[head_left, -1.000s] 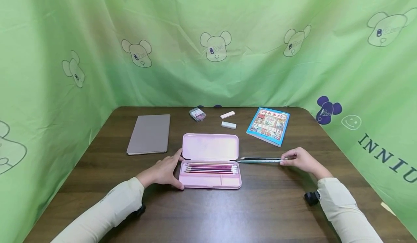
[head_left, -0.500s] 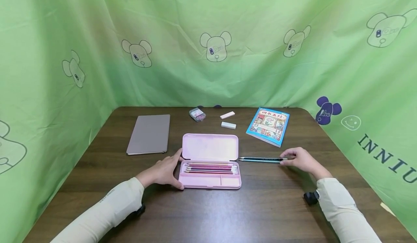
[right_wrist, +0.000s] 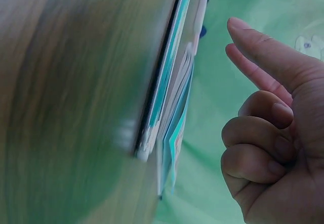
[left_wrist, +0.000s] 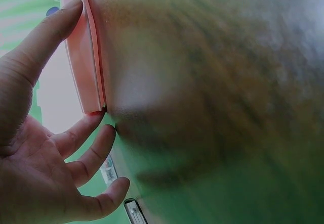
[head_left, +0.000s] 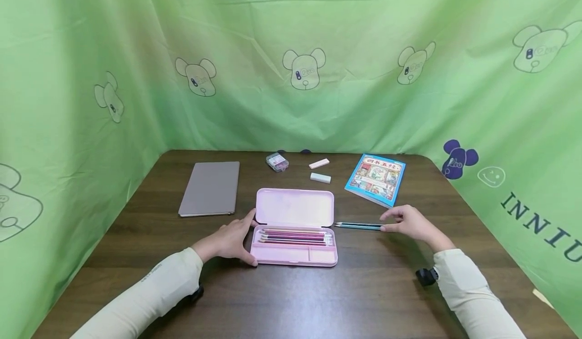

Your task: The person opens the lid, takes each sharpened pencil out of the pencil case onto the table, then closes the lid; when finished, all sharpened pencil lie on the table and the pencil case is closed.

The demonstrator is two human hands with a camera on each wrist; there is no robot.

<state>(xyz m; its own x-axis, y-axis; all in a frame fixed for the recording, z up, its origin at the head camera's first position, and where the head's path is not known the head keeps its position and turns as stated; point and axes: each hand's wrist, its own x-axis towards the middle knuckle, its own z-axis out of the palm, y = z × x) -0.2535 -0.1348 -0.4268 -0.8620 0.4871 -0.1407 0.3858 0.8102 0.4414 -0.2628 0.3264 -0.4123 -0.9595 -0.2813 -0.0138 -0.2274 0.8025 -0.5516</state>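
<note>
On the table lies an open pink pencil case (head_left: 294, 207) with several pencils (head_left: 295, 236) in its rear compartment. My left hand (head_left: 229, 238) holds the case's left end, thumb at the front corner and index finger near the hinge. The case's pink side (left_wrist: 83, 77) shows between them in the left wrist view. Right of the case lie two pencils (head_left: 356, 226), one dark and one teal, side by side. My right hand (head_left: 409, 225) is over their right end. In the right wrist view its thumb and index finger are stretched apart, the others curled, with the pencils (right_wrist: 167, 72) outside its grasp.
A grey notebook (head_left: 210, 188) lies at the back left. Behind the case are a small clear box (head_left: 277, 162), a pink-white bar (head_left: 319, 163) and a white eraser (head_left: 320, 178). A blue-edged booklet (head_left: 376, 180) lies back right. Green cloth (head_left: 304, 111) hangs behind the table (head_left: 295, 303).
The two pencils, slightly splayed before, came together side by side. My right hand has let go of them and shifted left. My left hand stays at the case. The head view tilts slightly.
</note>
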